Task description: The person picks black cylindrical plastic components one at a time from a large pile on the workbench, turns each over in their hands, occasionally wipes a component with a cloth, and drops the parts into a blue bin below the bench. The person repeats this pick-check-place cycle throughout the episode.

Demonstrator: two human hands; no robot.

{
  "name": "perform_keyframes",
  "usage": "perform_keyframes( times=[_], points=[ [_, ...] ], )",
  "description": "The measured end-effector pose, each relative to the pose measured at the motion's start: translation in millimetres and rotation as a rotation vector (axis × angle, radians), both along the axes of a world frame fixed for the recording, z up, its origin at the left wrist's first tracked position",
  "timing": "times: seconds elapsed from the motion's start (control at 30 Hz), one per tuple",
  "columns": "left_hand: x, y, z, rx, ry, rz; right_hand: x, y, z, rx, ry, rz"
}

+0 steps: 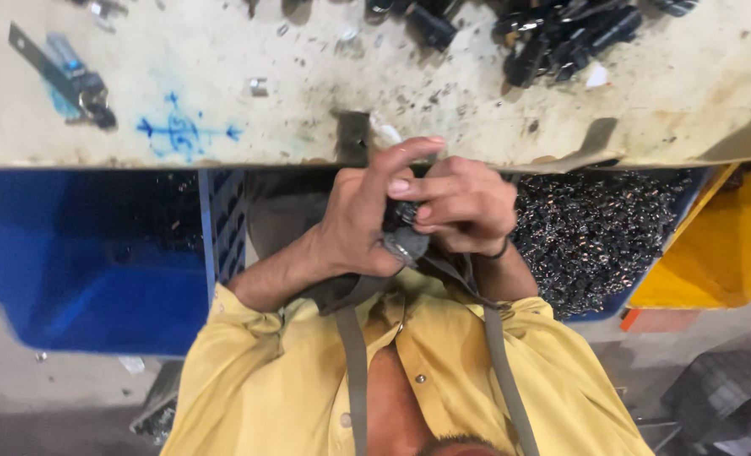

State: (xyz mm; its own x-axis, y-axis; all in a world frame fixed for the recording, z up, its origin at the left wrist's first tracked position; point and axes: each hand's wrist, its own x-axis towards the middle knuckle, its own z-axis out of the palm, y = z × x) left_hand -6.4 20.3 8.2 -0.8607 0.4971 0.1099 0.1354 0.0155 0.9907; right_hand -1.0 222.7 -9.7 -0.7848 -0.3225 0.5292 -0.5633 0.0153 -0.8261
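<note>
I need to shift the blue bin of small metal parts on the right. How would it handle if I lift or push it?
The blue bin looks heaped with small shiny metal parts, so it is probably heavy for its size. The loose pieces would likely shift and spill if tipped. Its plastic wall may flex under that load, so pushing seems safer than lifting.

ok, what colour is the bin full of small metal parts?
Blue bin, seen in the head view.
</note>
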Motion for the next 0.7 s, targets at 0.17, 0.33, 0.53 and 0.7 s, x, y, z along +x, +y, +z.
perform_keyframes(
  times=[0.17,0.33,0.53,0.7],
  points=[
    [-5,-2,-1,-0.026,0.302,0.006,-4,5,13,0.033,-0.025,0.025],
    [-6,-5,-6,-0.152,0.416,-0.101,-6,12,32,0.148,-0.152,0.109],
    [-5,-22,-7,-0.2,0.454,-0.06,-12,-6,19,0.168,-0.008,0.146],
    [9,-25,4,-0.125,0.163,0.101,-7,-37,12,0.005,0.034,0.02]
  ],
)
